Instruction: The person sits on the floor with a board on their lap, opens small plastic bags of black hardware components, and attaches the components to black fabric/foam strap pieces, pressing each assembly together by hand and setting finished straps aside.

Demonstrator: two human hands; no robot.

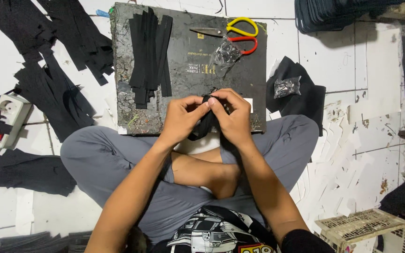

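Beyond both hands [209, 117], a clear bag [226, 54] lies beside red-and-yellow scissors [240, 35].

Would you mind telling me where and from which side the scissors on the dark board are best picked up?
I would take the scissors by the yellow and red handle loops, coming from the right. The loops lie at the right end and the closed blades point left; the clear plastic bag lies just below, so come from above it.

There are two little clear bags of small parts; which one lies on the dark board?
The clear bag beside the scissors lies on the board; the other bag rests on black fabric, off it.
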